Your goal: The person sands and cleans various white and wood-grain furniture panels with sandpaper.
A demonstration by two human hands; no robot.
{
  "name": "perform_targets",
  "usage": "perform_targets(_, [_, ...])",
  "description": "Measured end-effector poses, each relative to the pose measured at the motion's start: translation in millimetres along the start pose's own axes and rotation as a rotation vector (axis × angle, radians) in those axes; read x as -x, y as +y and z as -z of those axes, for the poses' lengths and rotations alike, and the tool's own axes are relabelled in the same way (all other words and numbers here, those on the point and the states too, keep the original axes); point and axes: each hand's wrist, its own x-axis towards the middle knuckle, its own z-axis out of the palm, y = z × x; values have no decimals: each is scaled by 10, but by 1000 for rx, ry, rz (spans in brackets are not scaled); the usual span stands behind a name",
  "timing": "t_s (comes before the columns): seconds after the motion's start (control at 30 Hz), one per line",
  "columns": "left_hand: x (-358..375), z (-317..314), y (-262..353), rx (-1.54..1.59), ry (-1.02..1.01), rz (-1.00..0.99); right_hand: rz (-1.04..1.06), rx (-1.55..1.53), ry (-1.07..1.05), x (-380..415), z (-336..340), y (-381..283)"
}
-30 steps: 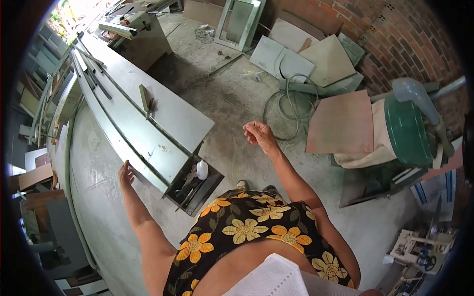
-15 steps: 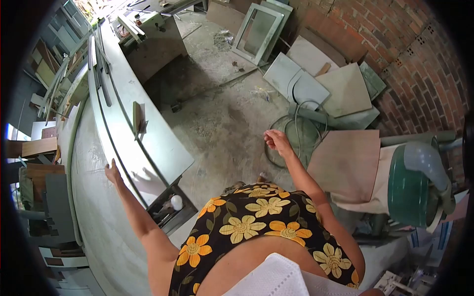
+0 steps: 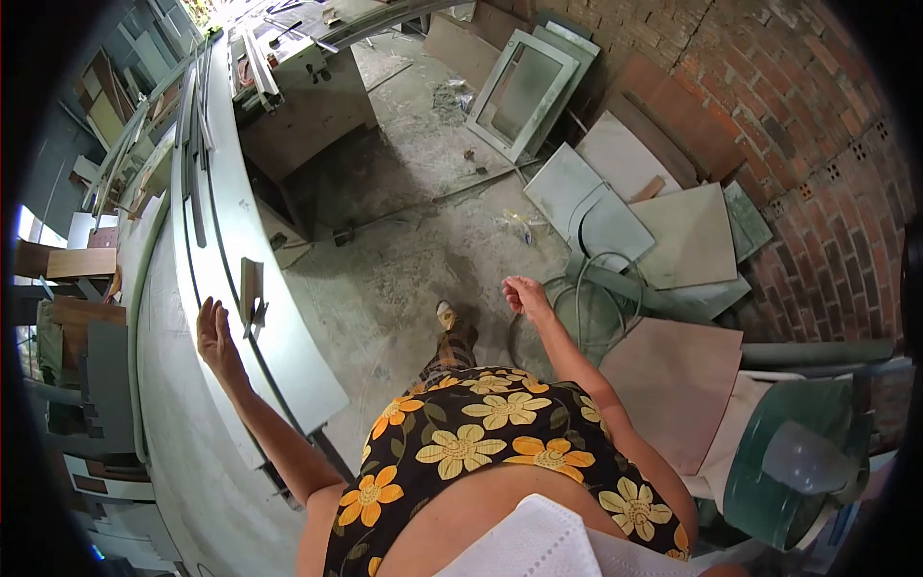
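Note:
My left hand [image 3: 219, 341] hangs over the left side of a long pale work table [image 3: 293, 370], its fingers stretched and slightly apart, with nothing in it. Near that hand, a small wooden block [image 3: 251, 282] stands on the table beside a dark lengthwise groove. Long thin metal strips [image 3: 199, 183] lie further up the same surface. My right hand [image 3: 524, 295] is held in the air in front of my body, fingers curled in, and no object shows in it. Below and beyond it a looped grey hose [image 3: 580, 306] lies on the floor.
Flat boards [image 3: 685, 236] and a framed panel [image 3: 524, 91] lean along the brick wall [image 3: 817, 144]. At right stands a green cylindrical machine part [image 3: 760, 471]. A wooden cabinet [image 3: 312, 111] is ahead. Stacked offcuts [image 3: 87, 317] line the left. My foot [image 3: 445, 315] is on the concrete floor.
My left hand has lifted away from the table's surface and its fingers have spread. The view has moved forward along the table, and my foot has come into sight. My right hand stays curled.

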Motion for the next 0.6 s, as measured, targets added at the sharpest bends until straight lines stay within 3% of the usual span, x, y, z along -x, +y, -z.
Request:
perform_targets(0.3, [-671, -911, 61, 28, -4, 39, -49, 283, 69, -1593, -231, -924])
perform_targets(0.6, [-1257, -1808, 54, 77, -128, 84, -211, 286, 215, -2587, 306, -1127])
